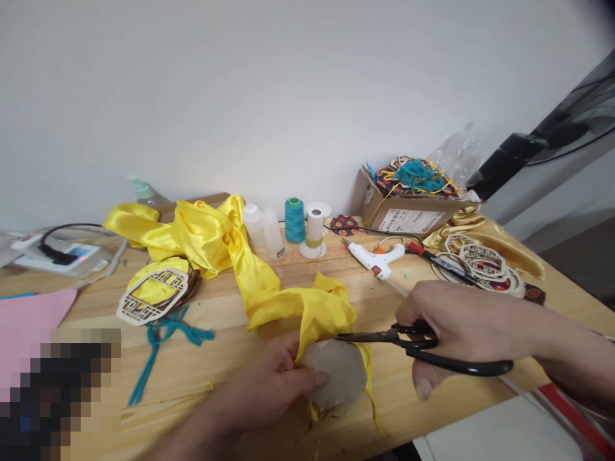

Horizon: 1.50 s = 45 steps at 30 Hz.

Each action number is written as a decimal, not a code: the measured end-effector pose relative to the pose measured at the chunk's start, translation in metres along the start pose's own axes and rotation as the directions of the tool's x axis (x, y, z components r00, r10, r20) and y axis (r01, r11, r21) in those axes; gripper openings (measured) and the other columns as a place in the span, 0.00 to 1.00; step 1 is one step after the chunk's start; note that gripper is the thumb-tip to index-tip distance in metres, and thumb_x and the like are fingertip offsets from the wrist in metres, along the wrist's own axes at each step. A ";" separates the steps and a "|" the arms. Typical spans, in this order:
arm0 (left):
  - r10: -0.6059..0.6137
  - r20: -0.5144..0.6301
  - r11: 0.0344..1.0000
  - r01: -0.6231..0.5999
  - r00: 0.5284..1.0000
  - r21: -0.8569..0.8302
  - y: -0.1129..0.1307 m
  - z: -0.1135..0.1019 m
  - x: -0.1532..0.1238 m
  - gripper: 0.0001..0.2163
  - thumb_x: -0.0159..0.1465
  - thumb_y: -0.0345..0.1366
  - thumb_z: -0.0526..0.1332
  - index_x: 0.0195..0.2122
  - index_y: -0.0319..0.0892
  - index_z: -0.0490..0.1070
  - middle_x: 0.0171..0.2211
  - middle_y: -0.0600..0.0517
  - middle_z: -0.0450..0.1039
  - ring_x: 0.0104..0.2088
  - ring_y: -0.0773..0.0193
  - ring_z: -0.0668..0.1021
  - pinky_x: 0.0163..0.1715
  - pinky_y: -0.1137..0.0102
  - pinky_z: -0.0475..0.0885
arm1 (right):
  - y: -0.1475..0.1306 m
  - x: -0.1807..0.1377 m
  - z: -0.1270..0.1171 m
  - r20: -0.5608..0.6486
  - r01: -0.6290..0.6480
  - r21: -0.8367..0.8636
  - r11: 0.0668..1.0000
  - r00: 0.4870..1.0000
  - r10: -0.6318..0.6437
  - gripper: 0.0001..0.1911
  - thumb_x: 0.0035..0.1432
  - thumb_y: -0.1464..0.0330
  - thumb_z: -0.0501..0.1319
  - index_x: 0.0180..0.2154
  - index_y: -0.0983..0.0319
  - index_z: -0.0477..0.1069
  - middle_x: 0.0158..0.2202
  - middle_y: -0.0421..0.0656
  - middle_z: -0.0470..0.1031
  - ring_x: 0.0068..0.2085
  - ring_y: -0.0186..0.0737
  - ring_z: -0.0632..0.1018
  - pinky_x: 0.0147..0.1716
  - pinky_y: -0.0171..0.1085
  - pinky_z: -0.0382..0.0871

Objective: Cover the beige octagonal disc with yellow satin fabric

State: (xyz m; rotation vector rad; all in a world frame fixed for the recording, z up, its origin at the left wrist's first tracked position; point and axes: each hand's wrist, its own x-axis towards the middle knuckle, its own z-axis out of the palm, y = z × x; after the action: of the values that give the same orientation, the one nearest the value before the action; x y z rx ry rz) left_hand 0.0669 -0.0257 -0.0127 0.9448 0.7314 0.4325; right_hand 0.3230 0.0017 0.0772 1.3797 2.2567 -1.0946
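My left hand (293, 378) pinches a rounded grey disc (339, 374) against a strip of yellow satin fabric (307, 307), its thumb lying on the disc's face. The strip runs back to a heap of the same satin. My right hand (446, 326) holds black-handled scissors (427, 352) by the loops. Their dark blades lie across the fabric along the disc's upper edge; whether they are closed is hard to see. Thin yellow trimmings hang from the disc's right and lower sides.
A white glue gun (377, 259), white bottles (271, 234), a teal thread cone (295, 221) and a white spool (314, 230) stand behind my hands. Cut-out wooden frames (154, 298) and teal cord (177, 333) lie left. A filled cardboard box (413, 214) sits back right.
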 end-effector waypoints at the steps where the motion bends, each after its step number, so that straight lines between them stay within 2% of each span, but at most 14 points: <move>1: 0.002 0.001 1.000 -0.002 1.000 0.000 0.000 0.000 0.000 0.11 0.53 0.31 0.64 0.38 0.42 0.73 0.31 0.55 0.78 0.34 0.63 0.77 0.38 0.69 0.69 | -0.001 -0.001 0.000 -0.009 -0.001 -0.010 1.000 1.000 0.001 0.24 0.41 0.48 0.64 0.19 0.63 0.66 0.16 0.33 0.58 0.19 0.28 0.57 0.15 0.29 0.46; 4: -0.002 0.010 1.000 0.002 1.000 0.009 -0.001 0.001 -0.001 0.11 0.53 0.32 0.64 0.39 0.42 0.73 0.32 0.54 0.78 0.34 0.62 0.77 0.37 0.69 0.70 | -0.003 -0.002 -0.001 -0.033 -0.003 -0.045 0.999 0.999 0.001 0.26 0.39 0.46 0.64 0.18 0.63 0.67 0.16 0.34 0.59 0.19 0.28 0.58 0.15 0.29 0.46; 10: 0.017 0.018 0.999 -0.017 1.000 0.046 0.004 0.003 -0.006 0.11 0.54 0.31 0.63 0.39 0.41 0.73 0.33 0.53 0.78 0.36 0.62 0.77 0.38 0.68 0.69 | -0.005 -0.006 -0.005 -0.005 0.013 -0.055 0.998 1.000 -0.013 0.29 0.37 0.41 0.62 0.19 0.62 0.66 0.15 0.33 0.58 0.19 0.28 0.58 0.14 0.29 0.46; 19: 0.005 0.023 0.997 -0.006 1.000 0.081 0.011 0.003 -0.010 0.11 0.53 0.30 0.61 0.38 0.42 0.74 0.32 0.54 0.78 0.34 0.63 0.77 0.37 0.70 0.69 | -0.003 -0.006 -0.002 -0.022 0.018 -0.046 0.999 1.000 -0.019 0.29 0.37 0.41 0.62 0.20 0.62 0.68 0.16 0.34 0.60 0.19 0.29 0.59 0.15 0.29 0.46; 26: -0.030 0.002 0.995 0.030 1.000 0.096 0.010 0.003 -0.011 0.14 0.53 0.30 0.62 0.42 0.43 0.72 0.37 0.54 0.77 0.38 0.60 0.76 0.39 0.68 0.68 | -0.006 -0.001 -0.002 -0.013 0.029 -0.070 0.997 0.999 -0.030 0.28 0.39 0.43 0.63 0.20 0.62 0.66 0.16 0.34 0.60 0.20 0.29 0.60 0.15 0.30 0.47; 35: -0.038 0.012 0.992 0.037 0.999 0.124 0.014 0.005 -0.010 0.13 0.53 0.32 0.62 0.41 0.42 0.72 0.33 0.54 0.77 0.38 0.60 0.76 0.38 0.68 0.68 | -0.014 0.002 -0.001 -0.042 0.029 -0.118 0.993 0.999 -0.034 0.26 0.41 0.45 0.63 0.20 0.62 0.67 0.16 0.34 0.63 0.19 0.30 0.62 0.15 0.29 0.49; 41: -0.048 0.020 0.988 0.045 0.999 0.148 0.015 0.003 -0.010 0.13 0.53 0.31 0.62 0.41 0.41 0.72 0.33 0.53 0.77 0.39 0.59 0.76 0.40 0.67 0.68 | -0.017 0.003 0.000 -0.037 -0.006 -0.052 0.999 0.999 0.004 0.28 0.39 0.42 0.62 0.20 0.62 0.70 0.15 0.34 0.61 0.19 0.29 0.59 0.15 0.30 0.47; 45: -0.057 0.031 0.986 0.052 0.998 0.159 0.012 0.000 -0.012 0.13 0.54 0.31 0.61 0.42 0.42 0.71 0.33 0.54 0.76 0.39 0.59 0.76 0.40 0.66 0.68 | -0.014 0.005 0.001 -0.032 -0.025 -0.011 1.000 0.999 0.025 0.27 0.38 0.43 0.64 0.19 0.62 0.70 0.15 0.33 0.58 0.18 0.28 0.57 0.15 0.30 0.46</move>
State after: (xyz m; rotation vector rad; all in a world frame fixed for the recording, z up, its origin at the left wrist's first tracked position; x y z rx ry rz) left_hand 0.0587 -0.0265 0.0019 1.0758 0.7651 0.3121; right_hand 0.3085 0.0007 0.0800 1.4271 2.2580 -1.0570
